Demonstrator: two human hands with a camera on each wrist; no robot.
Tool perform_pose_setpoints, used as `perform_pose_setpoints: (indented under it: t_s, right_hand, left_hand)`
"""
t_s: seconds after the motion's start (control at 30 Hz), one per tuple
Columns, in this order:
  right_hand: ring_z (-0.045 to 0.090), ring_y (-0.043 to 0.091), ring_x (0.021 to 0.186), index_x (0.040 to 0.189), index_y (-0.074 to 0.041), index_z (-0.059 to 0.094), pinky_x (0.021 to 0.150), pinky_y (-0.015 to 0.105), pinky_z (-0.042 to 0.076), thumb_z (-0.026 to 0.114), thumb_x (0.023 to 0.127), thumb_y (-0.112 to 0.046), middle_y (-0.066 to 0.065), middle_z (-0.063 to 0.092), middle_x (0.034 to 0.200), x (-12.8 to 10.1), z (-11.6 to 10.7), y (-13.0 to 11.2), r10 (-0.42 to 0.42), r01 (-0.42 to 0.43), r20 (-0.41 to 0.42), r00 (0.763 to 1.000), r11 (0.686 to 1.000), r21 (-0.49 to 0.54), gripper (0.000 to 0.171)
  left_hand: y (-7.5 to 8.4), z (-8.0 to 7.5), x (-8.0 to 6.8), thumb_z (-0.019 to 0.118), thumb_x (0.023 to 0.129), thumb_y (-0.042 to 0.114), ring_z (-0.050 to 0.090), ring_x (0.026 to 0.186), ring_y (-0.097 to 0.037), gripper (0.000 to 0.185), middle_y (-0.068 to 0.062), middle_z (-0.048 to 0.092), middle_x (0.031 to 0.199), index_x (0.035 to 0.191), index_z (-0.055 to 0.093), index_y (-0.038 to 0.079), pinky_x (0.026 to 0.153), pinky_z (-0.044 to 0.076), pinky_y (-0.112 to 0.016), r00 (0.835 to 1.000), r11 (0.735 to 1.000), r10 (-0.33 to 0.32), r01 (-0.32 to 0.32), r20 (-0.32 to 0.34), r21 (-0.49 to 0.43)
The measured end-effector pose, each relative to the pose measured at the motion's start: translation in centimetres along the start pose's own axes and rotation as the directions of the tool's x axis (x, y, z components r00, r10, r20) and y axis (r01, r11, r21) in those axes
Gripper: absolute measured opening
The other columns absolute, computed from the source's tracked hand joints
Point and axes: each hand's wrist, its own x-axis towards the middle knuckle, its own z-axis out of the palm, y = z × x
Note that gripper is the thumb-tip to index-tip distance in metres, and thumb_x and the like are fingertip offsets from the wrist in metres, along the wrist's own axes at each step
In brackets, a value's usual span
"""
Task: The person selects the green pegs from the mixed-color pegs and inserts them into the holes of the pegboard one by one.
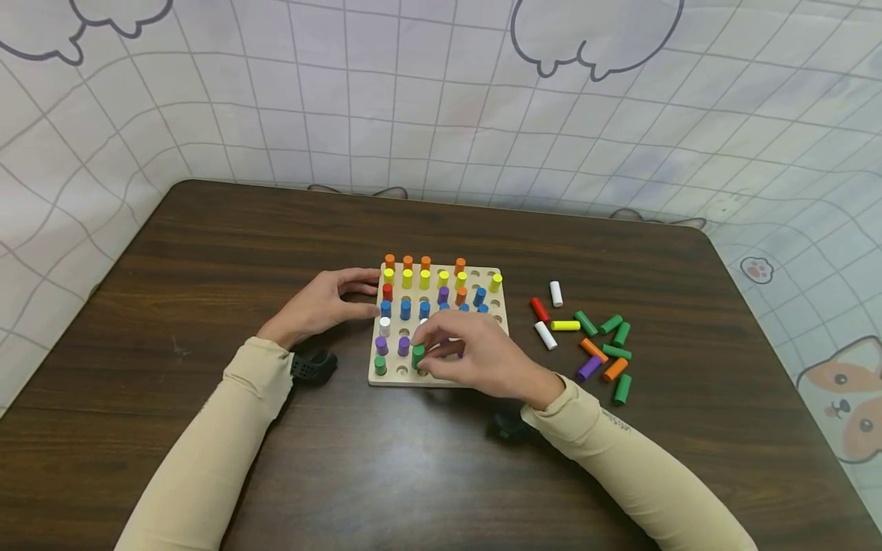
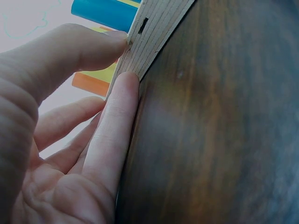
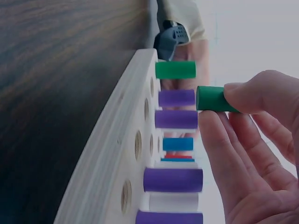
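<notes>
Wooden board: one pegboard (image 1: 501,315) on the dark table (image 1: 413,474), rows of holes partly filled with upright pegs.
Green peg (image 1: 418,356): one, pinched in the right hand (image 1: 475,360), held over the front row of the pegboard, not yet seated.
Left hand (image 1: 324,306): fingers straight, pressed against the left edge of the pegboard.
Seated pegs: four orange in the back row, six yellow in the next; one green at the front-left corner (image 1: 380,365).
Loose pegs (image 1: 592,340): twelve on the table, right of the pegboard; six green, two white, two orange, one red, one yellow, one purple.
</notes>
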Motion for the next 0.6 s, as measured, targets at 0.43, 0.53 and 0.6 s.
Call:
perform_pose_setpoints:
  t_s: [0.43,0.53,0.6]
  right_hand:
    - [0.077,0.012,0.100,0.114,-0.011,0.070,0.087,0.020,0.060,0.080,0.091,-0.011,0.003,0.076,0.113,0.8,1.8,0.0,-0.040,0.048,0.053,0.998,0.987,-0.155,0.025]
    - [0.076,0.010,0.100,0.113,-0.012,0.071,0.088,0.019,0.059,0.079,0.091,-0.013,0.001,0.076,0.111,0.9,2.1,0.1,-0.042,0.048,0.040,0.998,0.981,-0.188,0.023]
    - [0.075,0.009,0.100,0.112,-0.013,0.071,0.088,0.019,0.059,0.079,0.092,-0.013,0.000,0.076,0.110,0.9,2.3,0.2,-0.043,0.048,0.032,0.999,0.980,-0.195,0.022]
  left_hand:
    - [-0.1,0.1,0.0,0.078,0.093,0.028,0.055,0.137,-0.030,0.070,-0.011,0.059,0.149,0.153,0.048,0.013,0.122,0.037,-0.055,1.000,1.000,-0.013,0.013,-0.009,0.020]
    - [0.0,0.1,0.0,0.078,0.093,0.028,0.055,0.137,-0.030,0.070,-0.012,0.058,0.149,0.154,0.048,0.012,0.122,0.037,-0.056,1.000,1.000,-0.010,0.010,-0.007,0.018]
    - [0.0,0.1,0.0,0.078,0.093,0.027,0.056,0.137,-0.030,0.070,-0.012,0.058,0.149,0.154,0.048,0.012,0.121,0.037,-0.056,1.000,1.000,-0.006,0.006,-0.006,0.016]
